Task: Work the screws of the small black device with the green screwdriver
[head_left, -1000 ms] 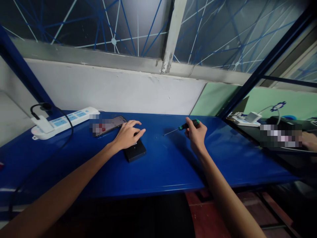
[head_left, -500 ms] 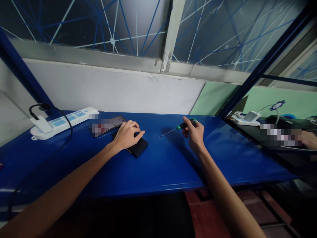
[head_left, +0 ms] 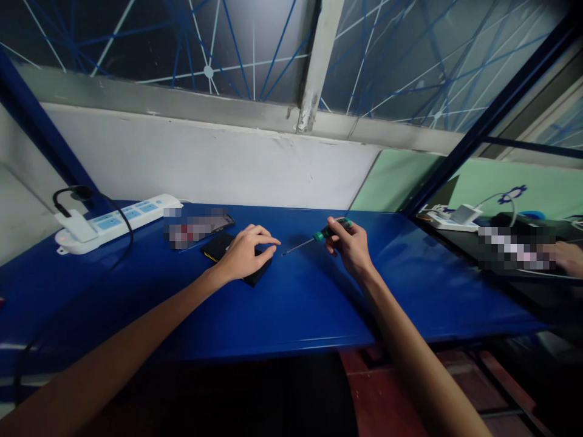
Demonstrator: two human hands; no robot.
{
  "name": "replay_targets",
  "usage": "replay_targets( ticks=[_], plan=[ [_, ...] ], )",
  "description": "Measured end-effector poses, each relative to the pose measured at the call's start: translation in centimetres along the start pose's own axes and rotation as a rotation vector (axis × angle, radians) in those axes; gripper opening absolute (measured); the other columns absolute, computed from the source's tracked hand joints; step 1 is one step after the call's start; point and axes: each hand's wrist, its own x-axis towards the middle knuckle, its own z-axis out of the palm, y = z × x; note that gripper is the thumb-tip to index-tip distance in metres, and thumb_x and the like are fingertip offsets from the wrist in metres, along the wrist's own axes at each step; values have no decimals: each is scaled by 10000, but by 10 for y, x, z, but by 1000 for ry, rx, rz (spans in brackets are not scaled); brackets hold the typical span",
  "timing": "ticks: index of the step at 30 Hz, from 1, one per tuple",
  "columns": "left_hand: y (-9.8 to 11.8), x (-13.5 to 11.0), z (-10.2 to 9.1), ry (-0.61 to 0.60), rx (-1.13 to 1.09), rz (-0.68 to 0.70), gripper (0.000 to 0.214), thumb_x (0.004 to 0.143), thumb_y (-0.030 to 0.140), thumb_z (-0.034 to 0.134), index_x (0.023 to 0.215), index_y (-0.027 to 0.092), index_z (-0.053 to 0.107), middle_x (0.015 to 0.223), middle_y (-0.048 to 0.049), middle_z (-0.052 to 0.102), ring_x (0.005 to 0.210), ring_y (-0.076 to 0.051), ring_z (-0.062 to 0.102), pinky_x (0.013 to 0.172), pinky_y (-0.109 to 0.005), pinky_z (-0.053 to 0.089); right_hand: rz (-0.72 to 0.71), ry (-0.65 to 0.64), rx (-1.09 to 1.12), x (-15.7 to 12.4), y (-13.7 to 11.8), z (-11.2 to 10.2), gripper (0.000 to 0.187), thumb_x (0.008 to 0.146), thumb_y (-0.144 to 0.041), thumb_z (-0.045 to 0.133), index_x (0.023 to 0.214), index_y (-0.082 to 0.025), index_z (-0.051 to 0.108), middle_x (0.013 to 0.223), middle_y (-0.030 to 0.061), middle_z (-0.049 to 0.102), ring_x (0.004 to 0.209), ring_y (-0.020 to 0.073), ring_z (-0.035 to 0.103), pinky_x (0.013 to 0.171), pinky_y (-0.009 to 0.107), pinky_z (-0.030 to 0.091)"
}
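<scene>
My right hand [head_left: 348,243] grips a screwdriver [head_left: 321,235] by its green and black handle. The thin metal shaft slants down to the left, its tip close to the blue tabletop [head_left: 291,315]. A tiny dark bit shows at the tip, too small to name. My left hand [head_left: 248,252] reaches over a flat black object with a yellow edge [head_left: 218,246], covering its middle. Thumb and forefinger are apart and point toward the screwdriver tip; I see nothing between them.
A phone [head_left: 223,221], partly blurred out, lies behind my left hand. At the back left a white power strip [head_left: 122,221] holds a plug with a black cable. Beyond a blue frame post on the right, another person's hand [head_left: 567,255] is beside a blurred patch.
My left hand has slid right across the black object, uncovering its left end, and its fingers have spread. My right hand and the screwdriver have shifted slightly left.
</scene>
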Motion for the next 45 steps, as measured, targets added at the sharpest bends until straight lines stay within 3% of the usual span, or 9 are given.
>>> replay_targets(
  ticks=[7,19,29,40,45],
  plan=[
    [12,-2,6,-124,-108,-29,210,871,309,623,1042,258,734,1040,-51,666,957,-232,578,858,-412,464,-13,-5,19,1,1,-2,348,778,-489,715,721,-194,538,491,-21,541,358,106,491,343,245,282],
    [8,0,12,-53,-146,-52,98,847,278,675,839,225,758,897,-42,695,810,-196,620,816,-379,486,-20,-23,20,-1,1,0,343,766,-485,736,737,-191,562,490,-34,524,359,103,495,327,234,304],
    [4,-2,15,-59,-167,-86,116,797,311,732,862,220,762,906,-45,678,837,-205,617,798,-355,477,-30,-37,13,-1,1,1,317,771,-469,737,754,-196,578,532,-9,575,377,111,510,335,247,319],
    [3,-1,15,-51,-194,-68,124,828,308,680,823,210,756,889,-43,671,816,-190,615,800,-349,457,-38,-36,22,-2,1,1,319,775,-465,740,751,-190,581,514,-19,561,361,109,509,322,244,314],
    [4,-2,15,-65,-186,-78,174,786,378,741,842,215,763,890,-47,667,821,-203,621,752,-335,473,-48,-39,21,-2,1,2,323,770,-468,744,750,-189,583,492,-23,552,364,111,507,329,240,320]
  ],
)
